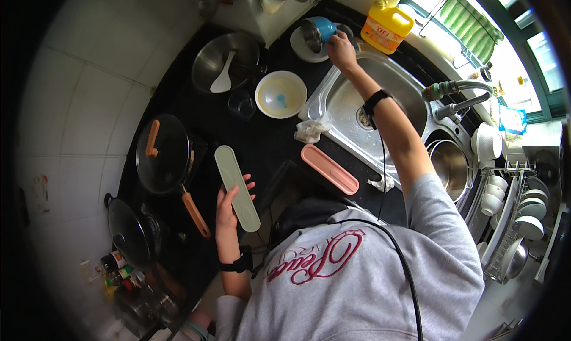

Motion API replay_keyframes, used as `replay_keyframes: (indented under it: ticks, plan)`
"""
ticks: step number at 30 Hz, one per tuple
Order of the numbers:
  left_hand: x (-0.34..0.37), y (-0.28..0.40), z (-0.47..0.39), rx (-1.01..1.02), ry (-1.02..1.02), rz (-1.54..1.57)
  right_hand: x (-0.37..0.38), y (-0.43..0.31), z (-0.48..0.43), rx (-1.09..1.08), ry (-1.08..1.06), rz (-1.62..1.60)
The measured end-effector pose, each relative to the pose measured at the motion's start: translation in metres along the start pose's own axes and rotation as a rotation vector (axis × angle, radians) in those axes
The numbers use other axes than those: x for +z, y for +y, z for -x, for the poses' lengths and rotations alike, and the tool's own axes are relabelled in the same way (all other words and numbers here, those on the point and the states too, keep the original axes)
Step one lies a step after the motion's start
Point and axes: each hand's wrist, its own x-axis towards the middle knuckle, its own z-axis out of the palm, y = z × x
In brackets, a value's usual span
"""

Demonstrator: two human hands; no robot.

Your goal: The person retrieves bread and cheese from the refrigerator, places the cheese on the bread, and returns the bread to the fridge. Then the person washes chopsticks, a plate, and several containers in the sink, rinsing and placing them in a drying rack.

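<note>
My left hand (226,207) holds a long pale green case (237,189), its thumb across the upper face. At the back of the counter, my right hand (342,51) grips a blue cup (327,27) with a metal inside, at its right side. The cup is tilted, its mouth to the left, over a white dish (308,51); whether they touch, I cannot tell. A pink case (329,169) of similar shape lies on the black counter in front of the sink. Between my hands stands a white bowl (281,80) with a small blue item inside.
The steel sink (345,84) has a faucet (466,102). A yellow jug (387,28) stands behind it. Crumpled tissue (313,129) lies at the sink's edge. Leftward are a steel bowl (205,62) with a white rice paddle (223,75), a glass (242,104) and a lidded pan (165,167).
</note>
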Motion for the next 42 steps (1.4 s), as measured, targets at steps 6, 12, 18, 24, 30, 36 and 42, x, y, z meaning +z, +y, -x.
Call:
replay_keyframes:
  ticks: [6, 12, 18, 24, 30, 36, 42]
  plan:
    - [0.0, -0.004, 0.009, 0.01, 0.041, -0.009, 0.001, 0.002, 0.006, -0.041, -0.145, 0.144]
    - [0.01, -0.004, 0.006, -0.006, 0.029, 0.001, 0.008, 0.013, 0.005, -0.023, -0.125, 0.088]
    - [0.016, 0.004, 0.008, -0.024, 0.018, -0.047, -0.039, -0.014, 0.03, -0.101, -0.093, 0.21]
    - [0.02, 0.0, 0.003, -0.078, -0.013, -0.032, -0.114, -0.074, 0.197, -0.048, -1.013, 0.328]
    - [0.023, -0.006, -0.006, -0.11, -0.107, -0.033, -0.113, -0.072, 0.282, 0.125, -0.921, 0.268]
    - [0.024, -0.006, -0.01, -0.151, -0.199, -0.049, -0.101, -0.059, 0.301, 0.27, -0.869, 0.227]
    - [0.025, -0.008, 0.012, -0.112, -0.155, -0.071, -0.092, -0.047, 0.314, 0.274, -0.8, 0.171]
